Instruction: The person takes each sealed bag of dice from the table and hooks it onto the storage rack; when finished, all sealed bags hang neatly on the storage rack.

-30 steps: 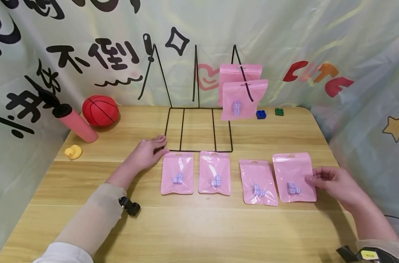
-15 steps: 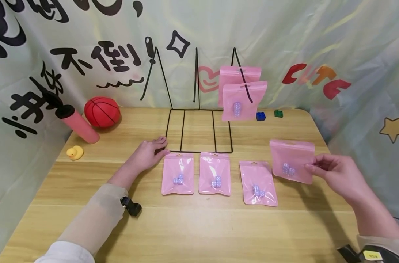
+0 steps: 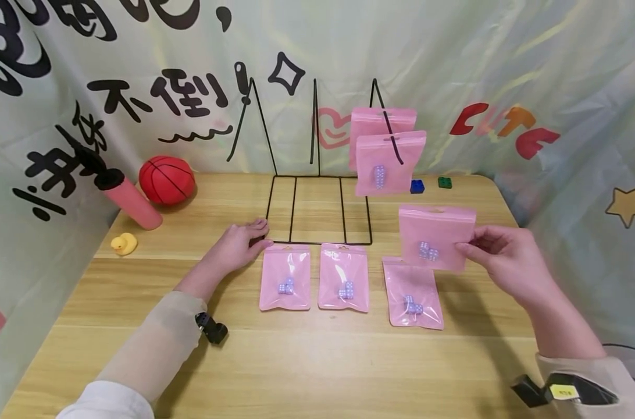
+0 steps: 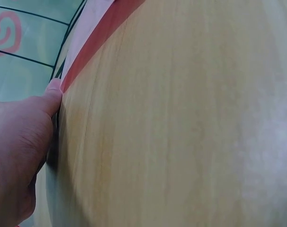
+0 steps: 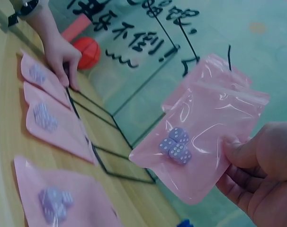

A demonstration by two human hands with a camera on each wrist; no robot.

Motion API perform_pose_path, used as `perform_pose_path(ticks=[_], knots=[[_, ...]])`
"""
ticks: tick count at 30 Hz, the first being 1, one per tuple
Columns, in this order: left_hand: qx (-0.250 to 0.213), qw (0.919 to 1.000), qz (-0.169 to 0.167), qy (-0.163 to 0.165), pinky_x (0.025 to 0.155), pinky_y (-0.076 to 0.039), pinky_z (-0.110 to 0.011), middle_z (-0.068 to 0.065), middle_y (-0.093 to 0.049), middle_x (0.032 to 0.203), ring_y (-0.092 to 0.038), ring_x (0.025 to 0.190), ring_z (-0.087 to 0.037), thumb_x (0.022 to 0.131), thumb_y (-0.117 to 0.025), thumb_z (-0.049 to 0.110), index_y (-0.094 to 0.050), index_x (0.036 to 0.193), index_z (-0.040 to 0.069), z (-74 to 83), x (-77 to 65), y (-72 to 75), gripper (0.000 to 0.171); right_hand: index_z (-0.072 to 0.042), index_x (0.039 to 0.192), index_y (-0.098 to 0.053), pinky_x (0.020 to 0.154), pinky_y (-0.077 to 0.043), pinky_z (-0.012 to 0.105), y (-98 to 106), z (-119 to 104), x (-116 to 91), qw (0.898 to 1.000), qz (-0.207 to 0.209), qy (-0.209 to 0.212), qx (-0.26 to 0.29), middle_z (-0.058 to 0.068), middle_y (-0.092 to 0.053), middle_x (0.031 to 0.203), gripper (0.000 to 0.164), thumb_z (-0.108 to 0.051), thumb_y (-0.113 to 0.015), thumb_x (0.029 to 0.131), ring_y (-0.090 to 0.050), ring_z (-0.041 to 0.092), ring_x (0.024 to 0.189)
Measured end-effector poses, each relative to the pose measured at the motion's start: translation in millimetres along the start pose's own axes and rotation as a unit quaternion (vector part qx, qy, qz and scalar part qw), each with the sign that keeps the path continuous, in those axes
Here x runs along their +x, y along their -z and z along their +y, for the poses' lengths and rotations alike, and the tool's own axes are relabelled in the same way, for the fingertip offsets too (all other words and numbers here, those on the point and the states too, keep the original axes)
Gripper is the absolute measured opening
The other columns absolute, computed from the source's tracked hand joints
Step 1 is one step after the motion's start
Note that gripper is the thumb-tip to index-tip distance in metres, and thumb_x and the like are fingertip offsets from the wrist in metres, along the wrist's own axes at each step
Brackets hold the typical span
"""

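Observation:
My right hand (image 3: 508, 259) pinches the right edge of a pink zip pouch (image 3: 427, 224), lifted above the table. Several purple dice (image 5: 175, 145) show through its front. My left hand (image 3: 239, 247) is at the near left corner of a black wire rack (image 3: 317, 242), thumb and fingers on either side of the wire. Three more pink pouches lie flat with dice inside: a left one (image 3: 285, 267), a middle one (image 3: 343, 265) and a right one (image 3: 417, 314), partly covered by the lifted pouch. Two pouches hang on the rack's right hook, the front pouch (image 3: 391, 154) overlapping the rear pouch (image 3: 363, 120).
The rack's left hook (image 3: 237, 131) and middle hook (image 3: 313, 125) carry nothing. A red ball (image 3: 167, 180), a pink pump (image 3: 134, 201) and a yellow duck (image 3: 124, 244) stand at left. Blue (image 3: 417, 186) and green blocks (image 3: 445, 182) lie behind at right.
My right hand has lifted the rightmost pouch off the table and carried it leftward and toward the rack. The left hand has stayed at the rack corner.

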State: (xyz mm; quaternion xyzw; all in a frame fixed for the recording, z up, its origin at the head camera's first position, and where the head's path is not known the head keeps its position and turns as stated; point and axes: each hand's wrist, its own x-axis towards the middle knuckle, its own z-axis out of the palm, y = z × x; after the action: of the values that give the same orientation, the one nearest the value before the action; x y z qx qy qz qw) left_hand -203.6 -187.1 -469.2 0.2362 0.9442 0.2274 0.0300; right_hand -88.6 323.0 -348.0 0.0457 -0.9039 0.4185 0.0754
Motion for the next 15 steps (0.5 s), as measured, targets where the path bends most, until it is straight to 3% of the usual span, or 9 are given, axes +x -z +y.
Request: perform_pose_path(ticks=[15], knots=[[-0.003, 0.9999, -0.001, 0.01, 0.122, -0.032, -0.051, -0.015, -0.049, 0.156, -0.043, 0.148, -0.031, 0.106, -0.069, 0.032, -0.06, 0.146, 0.001, 1.0, 0.4, -0.6, 0.051, 0.002, 0.1, -0.077, 0.056, -0.052, 0.02, -39.0, -51.2, 20.2, 0.994, -0.031, 0.059, 0.085, 0.009, -0.073, 0.086, 0.007, 0.002, -0.079, 0.094, -0.062, 0.015, 0.066]])
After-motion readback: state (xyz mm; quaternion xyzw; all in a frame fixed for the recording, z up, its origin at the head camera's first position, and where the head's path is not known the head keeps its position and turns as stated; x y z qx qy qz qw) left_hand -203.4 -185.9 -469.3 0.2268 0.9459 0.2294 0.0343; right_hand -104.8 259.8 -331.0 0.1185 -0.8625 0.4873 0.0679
